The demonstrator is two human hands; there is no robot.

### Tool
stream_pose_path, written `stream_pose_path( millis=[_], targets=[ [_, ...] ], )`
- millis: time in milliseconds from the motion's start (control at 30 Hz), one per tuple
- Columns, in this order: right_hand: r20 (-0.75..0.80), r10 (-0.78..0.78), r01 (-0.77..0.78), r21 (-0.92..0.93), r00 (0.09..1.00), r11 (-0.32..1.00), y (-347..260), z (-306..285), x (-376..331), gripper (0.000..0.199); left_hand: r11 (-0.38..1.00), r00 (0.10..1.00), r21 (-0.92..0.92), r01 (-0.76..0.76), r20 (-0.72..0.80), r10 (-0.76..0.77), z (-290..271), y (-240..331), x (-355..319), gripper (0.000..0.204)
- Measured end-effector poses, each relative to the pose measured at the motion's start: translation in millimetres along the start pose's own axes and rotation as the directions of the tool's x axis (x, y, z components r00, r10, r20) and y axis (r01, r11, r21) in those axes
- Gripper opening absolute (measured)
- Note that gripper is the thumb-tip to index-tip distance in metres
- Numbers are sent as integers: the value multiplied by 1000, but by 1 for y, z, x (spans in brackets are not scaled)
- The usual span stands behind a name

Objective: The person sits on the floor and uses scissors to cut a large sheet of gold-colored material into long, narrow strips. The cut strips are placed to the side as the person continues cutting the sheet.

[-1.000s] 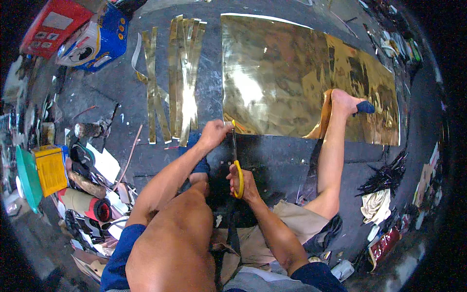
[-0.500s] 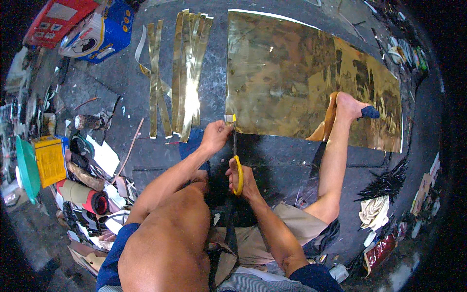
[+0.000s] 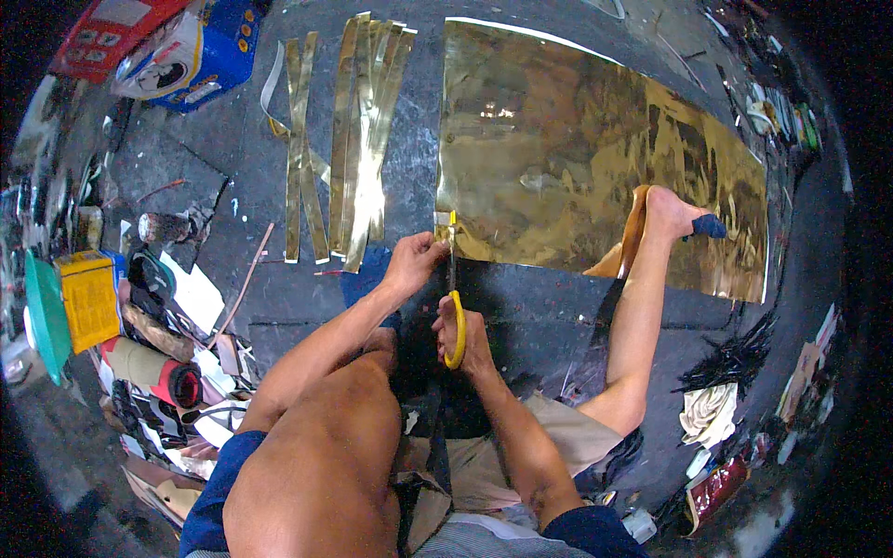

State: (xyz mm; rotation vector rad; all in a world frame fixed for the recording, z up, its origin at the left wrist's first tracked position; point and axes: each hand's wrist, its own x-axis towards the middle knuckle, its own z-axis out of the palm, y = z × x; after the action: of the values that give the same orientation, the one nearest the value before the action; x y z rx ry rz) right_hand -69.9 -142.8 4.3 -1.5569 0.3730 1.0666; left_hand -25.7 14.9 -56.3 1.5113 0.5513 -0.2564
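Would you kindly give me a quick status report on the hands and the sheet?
Left hand pinching brass sheet corner. Right hand gripping yellow-handled shears, blades at sheet's near edge. Foot resting on sheet; cut strips lying left.

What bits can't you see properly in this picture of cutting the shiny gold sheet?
Head view:
- Blades of the scissors: too thin and dark to tell how far they are open.
- Corner of the gold sheet by the left hand: partly covered by the fingers.
- Yellow handle: half wrapped by the right hand.
- Sheet under the foot: hidden.
- Clutter at the left rim: bent and blurred.
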Motion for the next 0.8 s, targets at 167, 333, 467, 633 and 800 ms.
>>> stream_pose_path(
  millis=[167, 333, 467, 633, 800],
  targets=[
    [-42, -60, 59, -29, 997, 998, -6, 2, -2, 80, 986, 995, 151, 77, 51, -85, -4, 36, -9, 25],
    [-46, -77, 77, -4, 996, 997, -21, 7, -6, 79, 995, 999, 96, 28, 40, -32, -4, 29, -6, 25],
    [-35, -13, 11, -40, 999, 999, -15, 0, 5, 61, 999, 997, -23, 45, 56, -43, -2, 25, -4, 24],
    [-45, -43, 38, -101, 998, 994, -27, 6, 7, 80, 998, 995, 19, 62, 77, -63, -5, 32, -5, 22],
    [-50, -46, 44, -49, 998, 998, -37, 9, 3, 81, 997, 994, -5, 83, 75, -82, -5, 31, -5, 23]
  ],
)
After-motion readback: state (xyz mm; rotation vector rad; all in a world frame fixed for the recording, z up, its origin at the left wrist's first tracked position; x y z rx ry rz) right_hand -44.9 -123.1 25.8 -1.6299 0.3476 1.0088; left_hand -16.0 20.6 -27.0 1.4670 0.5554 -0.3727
